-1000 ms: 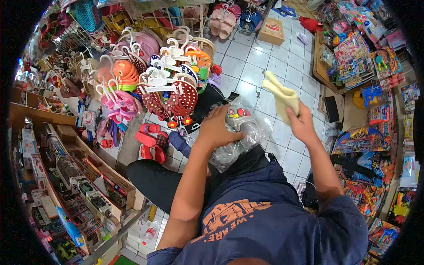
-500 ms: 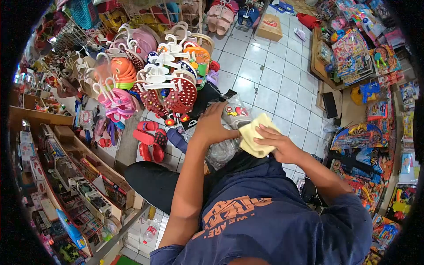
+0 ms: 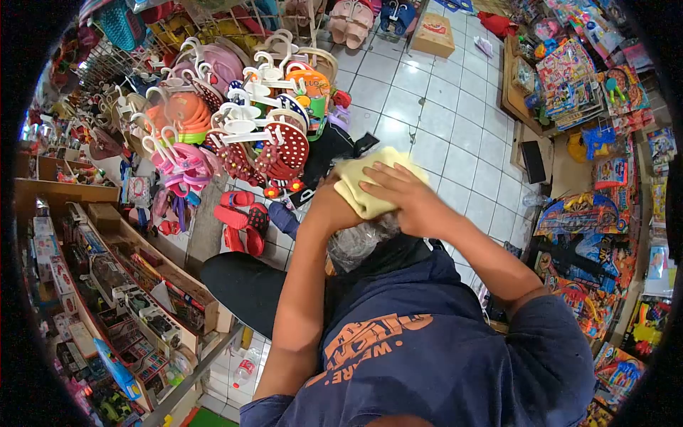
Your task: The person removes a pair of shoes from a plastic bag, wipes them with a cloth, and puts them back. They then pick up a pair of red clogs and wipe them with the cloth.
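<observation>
My right hand (image 3: 409, 199) presses a folded pale yellow cloth (image 3: 348, 186), its fingers lying across the top. Underneath is a clear plastic-wrapped item (image 3: 356, 245) in my lap; the cloth covers most of it, and only the crinkled plastic near my shirt shows. My left hand (image 3: 331, 208) is at the left side of this item, against the cloth's edge, with its fingers hidden behind the cloth.
Hanging sandals (image 3: 284, 153) crowd the left front, with red slippers (image 3: 242, 217) on the floor below. Toy boxes (image 3: 135, 306) fill a shelf at left. Packaged toys (image 3: 590, 213) line the right side. A cardboard box (image 3: 434, 35) stands on the tiles ahead.
My right hand has moved the yellow cloth left and forward over the plastic-wrapped item, covering its cartoon print. My left hand has shifted slightly back, and its fingers are now hidden.
</observation>
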Demonstrator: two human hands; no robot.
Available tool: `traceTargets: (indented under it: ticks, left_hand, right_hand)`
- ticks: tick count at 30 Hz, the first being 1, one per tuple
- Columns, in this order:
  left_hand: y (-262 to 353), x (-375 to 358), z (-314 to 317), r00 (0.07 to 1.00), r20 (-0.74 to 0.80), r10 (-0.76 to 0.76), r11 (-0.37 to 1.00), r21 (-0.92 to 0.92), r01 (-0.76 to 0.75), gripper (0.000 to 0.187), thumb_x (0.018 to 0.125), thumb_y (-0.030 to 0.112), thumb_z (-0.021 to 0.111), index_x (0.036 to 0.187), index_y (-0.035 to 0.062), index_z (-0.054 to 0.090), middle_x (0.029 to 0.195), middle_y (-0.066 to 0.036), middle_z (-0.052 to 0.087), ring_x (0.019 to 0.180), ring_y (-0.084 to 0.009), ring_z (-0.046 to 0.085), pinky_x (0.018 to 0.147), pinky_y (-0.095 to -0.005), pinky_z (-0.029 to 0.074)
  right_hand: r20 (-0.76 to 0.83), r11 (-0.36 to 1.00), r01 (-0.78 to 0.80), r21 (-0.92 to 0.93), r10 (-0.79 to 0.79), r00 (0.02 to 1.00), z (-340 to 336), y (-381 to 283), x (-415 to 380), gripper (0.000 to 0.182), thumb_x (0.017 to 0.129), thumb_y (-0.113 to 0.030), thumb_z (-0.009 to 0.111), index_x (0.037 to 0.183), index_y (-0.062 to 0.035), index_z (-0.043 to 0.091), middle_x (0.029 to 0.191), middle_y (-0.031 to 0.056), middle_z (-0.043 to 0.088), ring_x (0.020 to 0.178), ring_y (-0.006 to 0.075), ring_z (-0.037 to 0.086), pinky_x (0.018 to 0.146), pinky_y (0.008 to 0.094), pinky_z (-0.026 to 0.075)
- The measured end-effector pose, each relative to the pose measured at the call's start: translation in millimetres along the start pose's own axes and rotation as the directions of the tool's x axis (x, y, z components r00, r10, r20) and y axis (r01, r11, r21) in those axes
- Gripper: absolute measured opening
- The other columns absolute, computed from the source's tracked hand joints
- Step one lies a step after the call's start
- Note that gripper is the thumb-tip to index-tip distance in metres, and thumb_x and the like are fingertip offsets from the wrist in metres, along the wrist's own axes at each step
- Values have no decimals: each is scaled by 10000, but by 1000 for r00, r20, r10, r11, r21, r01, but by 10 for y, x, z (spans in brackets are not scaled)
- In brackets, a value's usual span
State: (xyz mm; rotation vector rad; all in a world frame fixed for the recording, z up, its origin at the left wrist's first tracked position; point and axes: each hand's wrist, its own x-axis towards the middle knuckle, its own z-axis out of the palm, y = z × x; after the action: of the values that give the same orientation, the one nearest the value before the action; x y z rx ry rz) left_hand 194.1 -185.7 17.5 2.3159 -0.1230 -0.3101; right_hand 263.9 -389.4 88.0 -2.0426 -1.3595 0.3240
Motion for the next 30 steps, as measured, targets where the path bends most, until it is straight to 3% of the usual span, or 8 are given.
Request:
traceTargets:
  ticks: [5,7,9,10,12,16,20,30]
  left_hand:
    - [150,-74,-93,978,-146,-151,988,-45,146,1051,585,490,833,1462,112,394,1485,-154,422,1393,-336,378,1128,-490,316]
    - [184,-111,-159,981,-151,-121,991,-72,111,1033,582,383,870,1443,52,404,1455,-206,439,1371,-362,401,1132,-403,335]
    - [232,-139,-212,981,-120,-153,987,-76,144,1079,586,414,871,1465,43,368,1480,-216,407,1396,-371,363,1148,-411,310]
    - [231,-148,-213,981,-116,-154,986,-85,145,1082,592,429,868,1471,51,363,1489,-220,396,1403,-378,349,1156,-413,297]
    - [235,-136,-212,981,-115,-158,985,-94,148,1085,598,443,866,1476,58,358,1497,-224,385,1411,-385,335,1163,-416,284]
    - [326,-127,-112,972,-152,-181,984,-23,179,1078,591,523,834,1477,120,371,1501,-163,400,1404,-362,352,1152,-509,263]
    - [250,-64,-107,988,-71,-140,990,14,142,962,608,550,821,1411,147,481,1449,-141,468,1356,-361,407,1131,-482,301]
    - [191,-136,-139,973,-128,-191,982,-39,187,1040,630,494,798,1483,101,351,1492,-162,408,1433,-352,310,1152,-552,243]
  right_hand:
    - [6,988,-43,146,42,999,64,280,-501,765,612,146,499,1330,-104,586,1442,166,484,1379,353,405,1166,424,307]
    - [64,972,-127,196,116,991,95,484,-950,659,707,115,518,1330,-91,579,1313,150,593,1231,294,566,1048,359,436]
    - [428,725,-612,316,467,774,-45,624,-1275,474,854,28,535,1322,-43,568,1116,101,664,1003,177,630,891,319,488]
    - [429,724,-614,315,468,773,-55,715,-1355,474,854,28,535,1322,-43,568,1116,101,664,1003,177,630,891,319,488]
    - [-25,593,-547,591,692,722,-36,901,-1415,389,943,-90,548,1320,4,550,973,48,661,860,105,579,779,293,478]
    - [-384,899,-236,369,378,842,-464,354,-436,428,899,42,507,1325,8,537,1216,148,643,1149,214,599,995,330,448]
    - [-94,996,62,67,-55,994,-200,168,187,756,645,155,495,1367,-64,537,1430,179,485,1360,373,415,1152,432,310]
    - [200,1000,22,21,-26,980,-4,230,-717,832,594,155,447,1372,-118,555,1512,131,414,1449,341,293,1196,463,227]
